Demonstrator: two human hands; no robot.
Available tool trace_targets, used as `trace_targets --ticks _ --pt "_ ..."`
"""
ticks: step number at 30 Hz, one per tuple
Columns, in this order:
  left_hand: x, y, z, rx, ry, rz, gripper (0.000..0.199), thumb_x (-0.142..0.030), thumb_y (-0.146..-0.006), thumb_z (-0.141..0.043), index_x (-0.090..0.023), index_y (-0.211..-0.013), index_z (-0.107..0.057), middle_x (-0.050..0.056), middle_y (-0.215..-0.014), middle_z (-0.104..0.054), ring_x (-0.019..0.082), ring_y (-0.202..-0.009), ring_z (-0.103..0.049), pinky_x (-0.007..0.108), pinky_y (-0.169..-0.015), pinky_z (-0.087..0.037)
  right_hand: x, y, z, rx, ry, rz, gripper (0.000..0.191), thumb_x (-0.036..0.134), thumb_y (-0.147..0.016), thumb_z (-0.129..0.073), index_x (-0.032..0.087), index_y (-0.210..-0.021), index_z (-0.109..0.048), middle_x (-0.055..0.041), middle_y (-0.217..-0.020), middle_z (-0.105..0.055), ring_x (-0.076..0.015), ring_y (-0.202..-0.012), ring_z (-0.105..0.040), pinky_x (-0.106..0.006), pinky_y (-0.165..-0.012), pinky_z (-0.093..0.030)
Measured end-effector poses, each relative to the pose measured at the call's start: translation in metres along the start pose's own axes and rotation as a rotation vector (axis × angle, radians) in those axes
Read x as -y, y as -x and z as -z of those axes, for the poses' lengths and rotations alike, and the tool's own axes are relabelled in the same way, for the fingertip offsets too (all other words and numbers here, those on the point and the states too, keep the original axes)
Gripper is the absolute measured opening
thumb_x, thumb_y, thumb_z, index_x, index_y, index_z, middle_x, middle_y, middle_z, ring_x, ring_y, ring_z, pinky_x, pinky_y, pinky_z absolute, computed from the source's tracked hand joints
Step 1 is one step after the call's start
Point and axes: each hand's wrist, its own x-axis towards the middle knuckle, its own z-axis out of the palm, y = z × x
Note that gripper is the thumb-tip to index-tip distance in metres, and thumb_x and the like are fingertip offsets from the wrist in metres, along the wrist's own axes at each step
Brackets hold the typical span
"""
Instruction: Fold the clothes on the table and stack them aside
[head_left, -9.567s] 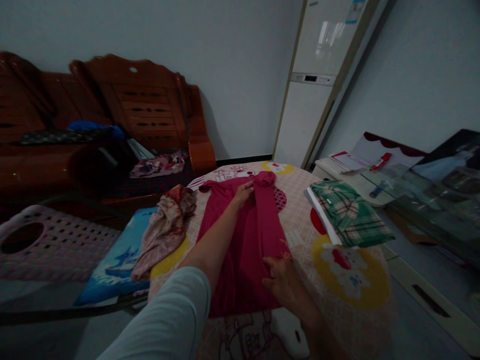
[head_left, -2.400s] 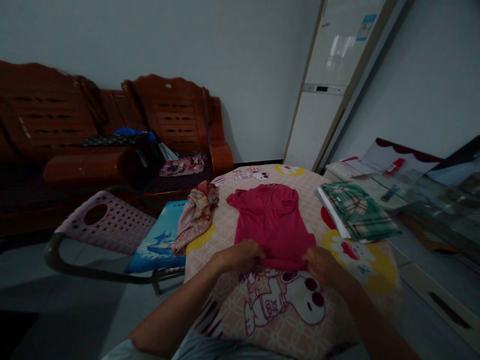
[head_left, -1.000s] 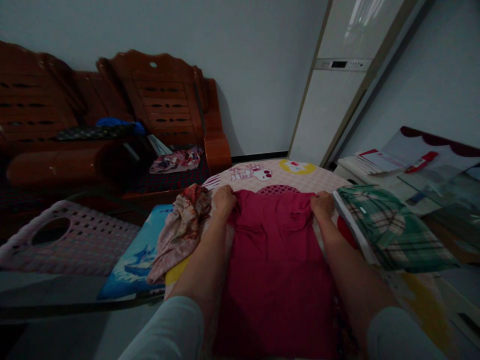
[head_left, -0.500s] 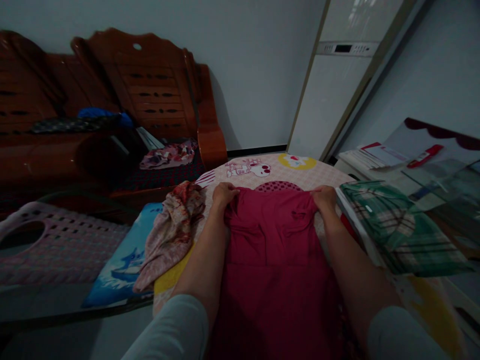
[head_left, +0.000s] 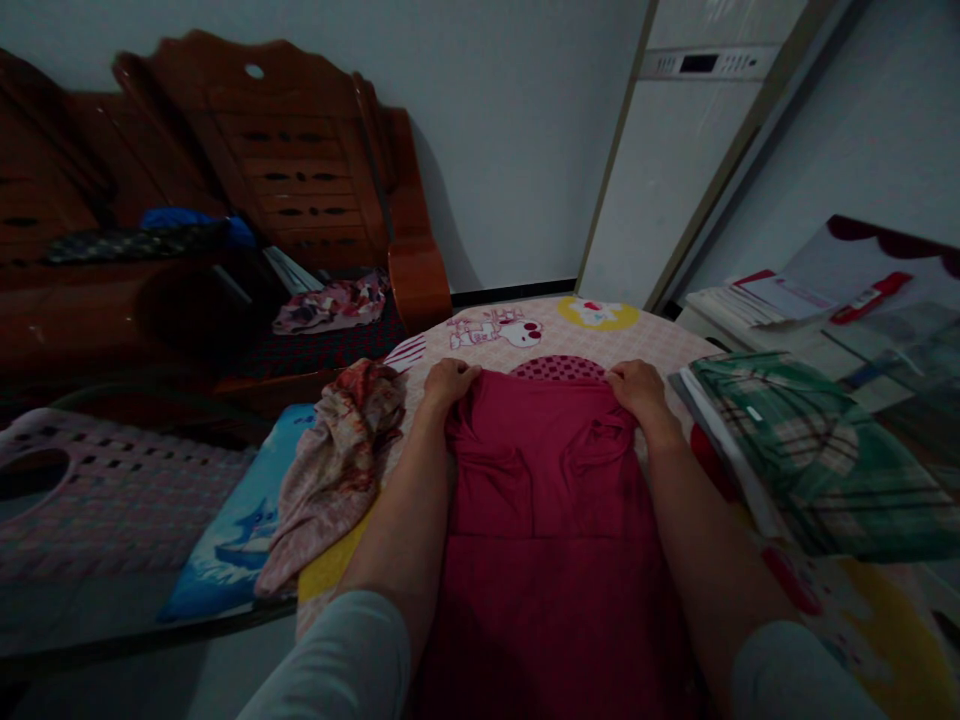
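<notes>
A dark pink garment (head_left: 544,480), perhaps a dress, lies spread over a round table with a patterned tablecloth (head_left: 495,325). Its far edge runs between my two hands. My left hand (head_left: 448,384) pinches the far left corner, fingers closed on the cloth. At the far right corner, my right hand (head_left: 637,388) grips the fabric in the same way. Folds bunch up just below each hand, and a seam crosses the garment's middle. The near end runs out of view at the bottom.
Left of my arm lies a crumpled floral cloth (head_left: 341,470) beside a blue printed cushion (head_left: 240,540) and a pink woven chair (head_left: 127,490). Folded green plaid fabric (head_left: 817,450) sits at the right. A wooden bench (head_left: 300,190) and a tall white cabinet-like unit (head_left: 667,170) stand behind.
My right hand has moved slightly inward to the left, still holding the garment's corner. My left hand keeps its grip. The camera view has shifted a little.
</notes>
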Motion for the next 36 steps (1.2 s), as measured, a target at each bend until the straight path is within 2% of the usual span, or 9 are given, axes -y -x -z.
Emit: trace_targets --ticks 2,5,8,13,17,20,23,30,36 --pt "-0.002 -0.001 -0.003 0.002 0.012 0.023 0.030 -0.038 -0.088 -0.056 -0.017 -0.093 -0.077 0.008 -0.091 -0.075 0.019 -0.084 -0.066 0.025 -0.073 -0.046 0.009 -0.002 -0.002 0.069 0.044 0.040 0.026 0.029 -0.089 -0.055 0.015 -0.096 -0.076 -0.0143 -0.103 -0.073 -0.0251 -0.101 -0.065 -0.030 -0.086 -0.047" --pt "-0.003 -0.002 -0.005 -0.007 0.081 0.013 0.023 -0.029 -0.081 -0.063 -0.017 -0.094 -0.077 0.006 -0.088 -0.075 0.018 -0.081 -0.066 0.024 -0.073 -0.047 0.019 -0.005 -0.005 0.105 0.123 0.037 0.025 0.014 -0.083 -0.056 0.012 -0.100 -0.074 -0.0144 -0.107 -0.072 -0.0238 -0.103 -0.064 -0.028 -0.086 -0.045" --pt "-0.005 -0.001 0.004 -0.099 0.169 -0.041 0.020 -0.023 -0.077 -0.065 -0.017 -0.092 -0.076 0.004 -0.088 -0.075 0.016 -0.079 -0.066 0.023 -0.075 -0.047 0.024 -0.011 -0.002 0.025 0.118 0.067 0.032 0.009 -0.082 -0.051 0.015 -0.105 -0.074 -0.0114 -0.110 -0.072 -0.0221 -0.104 -0.063 -0.028 -0.088 -0.044" --pt "-0.007 0.003 0.021 -0.167 0.188 -0.073 0.021 -0.022 -0.078 -0.061 -0.018 -0.094 -0.074 0.003 -0.090 -0.074 0.017 -0.083 -0.066 0.026 -0.079 -0.049 0.033 -0.026 0.005 -0.112 0.078 0.124 0.029 0.020 -0.088 -0.050 0.019 -0.106 -0.072 -0.0100 -0.105 -0.072 -0.0243 -0.101 -0.063 -0.032 -0.087 -0.045" --pt "-0.007 0.005 0.006 -0.159 0.002 -0.036 0.023 -0.020 -0.081 -0.056 -0.019 -0.099 -0.071 0.007 -0.101 -0.073 0.021 -0.097 -0.065 0.029 -0.086 -0.048 0.036 -0.029 -0.009 -0.061 0.143 0.161 0.029 0.020 -0.090 -0.048 0.018 -0.107 -0.071 -0.0128 -0.106 -0.072 -0.0251 -0.101 -0.063 -0.032 -0.085 -0.045" --pt "-0.007 0.006 -0.014 -0.130 -0.113 0.005 0.026 -0.021 -0.085 -0.053 -0.019 -0.107 -0.068 0.010 -0.110 -0.070 0.024 -0.105 -0.063 0.031 -0.088 -0.047 0.031 -0.030 -0.019 0.008 0.176 0.170 0.026 0.023 -0.091 -0.052 0.017 -0.106 -0.072 -0.0142 -0.109 -0.072 -0.0252 -0.102 -0.064 -0.031 -0.086 -0.045" --pt "-0.005 0.005 -0.022 -0.124 -0.115 0.006 0.026 -0.027 -0.088 -0.054 -0.020 -0.109 -0.067 0.010 -0.113 -0.070 0.024 -0.107 -0.062 0.031 -0.089 -0.048 0.018 -0.031 -0.017 0.006 0.099 0.129 0.029 0.028 -0.093 -0.050 0.015 -0.105 -0.073 -0.0132 -0.108 -0.073 -0.0234 -0.101 -0.065 -0.028 -0.085 -0.045" --pt "0.006 0.005 0.001 -0.031 -0.033 -0.028 0.027 -0.031 -0.087 -0.058 -0.018 -0.106 -0.072 0.008 -0.107 -0.073 0.022 -0.101 -0.066 0.027 -0.088 -0.048 -0.024 -0.011 -0.007 0.064 -0.030 0.100 0.029 0.016 -0.086 -0.052 0.016 -0.104 -0.075 -0.0086 -0.110 -0.074 -0.0194 -0.104 -0.065 -0.023 -0.085 -0.043" --pt "0.021 0.011 0.011 0.071 -0.112 -0.005 0.023 -0.029 -0.077 -0.070 -0.020 -0.098 -0.074 0.006 -0.101 -0.074 0.021 -0.094 -0.066 0.025 -0.080 -0.049 -0.019 0.001 -0.005 -0.027 -0.046 -0.042 0.017 0.017 -0.078 -0.058 0.015 -0.084 -0.073 -0.0088 -0.090 -0.074 -0.0207 -0.085 -0.066 -0.025 -0.070 -0.044"
